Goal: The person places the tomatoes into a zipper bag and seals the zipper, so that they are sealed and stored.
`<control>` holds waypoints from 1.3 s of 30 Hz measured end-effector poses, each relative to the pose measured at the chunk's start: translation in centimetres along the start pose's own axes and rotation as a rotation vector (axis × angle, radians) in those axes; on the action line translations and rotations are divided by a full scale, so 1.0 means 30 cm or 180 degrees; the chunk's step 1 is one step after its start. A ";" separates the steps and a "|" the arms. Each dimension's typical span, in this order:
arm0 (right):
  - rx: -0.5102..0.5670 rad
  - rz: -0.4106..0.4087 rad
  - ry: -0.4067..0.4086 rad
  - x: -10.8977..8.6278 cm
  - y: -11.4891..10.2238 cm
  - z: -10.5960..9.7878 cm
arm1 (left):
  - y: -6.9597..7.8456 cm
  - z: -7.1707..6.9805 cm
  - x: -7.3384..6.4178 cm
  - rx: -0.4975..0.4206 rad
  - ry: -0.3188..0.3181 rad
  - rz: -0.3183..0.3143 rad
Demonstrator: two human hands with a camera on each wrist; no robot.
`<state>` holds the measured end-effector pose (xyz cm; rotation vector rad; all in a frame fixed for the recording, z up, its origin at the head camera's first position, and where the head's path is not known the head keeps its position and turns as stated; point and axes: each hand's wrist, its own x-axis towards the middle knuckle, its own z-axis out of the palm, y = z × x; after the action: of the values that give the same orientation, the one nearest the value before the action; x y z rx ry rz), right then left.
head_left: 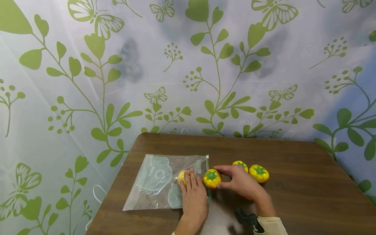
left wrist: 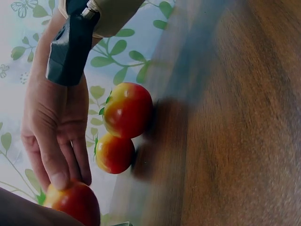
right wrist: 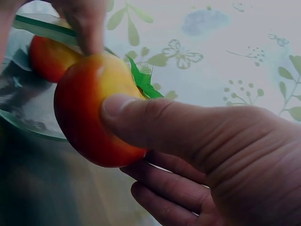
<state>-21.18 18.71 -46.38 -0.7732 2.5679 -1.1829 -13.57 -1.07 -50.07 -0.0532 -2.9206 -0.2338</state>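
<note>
While the left hand [head_left: 194,199] rests with straight fingers across a clear zip bag [head_left: 133,200] near the table's [head_left: 311,189] left edge, the right hand [head_left: 243,183] grasps a yellow-and-red fruit [head_left: 212,179] between thumb and fingers at the bag's right end, well apart from the table's far edge. Since its green leaf cap [right wrist: 143,80] looks like woven ribbon, the fruit is probably artificial: light, firm, hardly fragile. Its glossy skin could slip, so the widest part, thumb opposing fingers as here, seems the surest hold; the cap looks too flimsy. The bag, thin and limp, probably slides or crumples unless pressed down.
</note>
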 end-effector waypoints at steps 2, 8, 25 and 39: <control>-0.0039 -0.0026 -0.0023 0.007 0.005 0.013 | 0.000 0.002 0.001 0.0008 0.0013 0.0009; -0.0021 -0.0144 -0.0094 0.028 0.024 0.046 | 0.002 0.003 0.002 -0.0019 0.0003 -0.0005; -0.0070 -0.0064 -0.0164 0.060 0.013 0.101 | 0.007 -0.002 0.001 -0.0057 -0.0050 -0.0009; -0.0226 -0.0076 -0.0084 0.060 -0.006 0.125 | 0.005 0.003 -0.002 -0.0083 -0.0060 -0.0010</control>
<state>-21.15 15.24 -48.65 -0.8311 2.5985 -1.0859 -13.51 -0.91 -50.15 -0.0553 -2.9366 -0.2735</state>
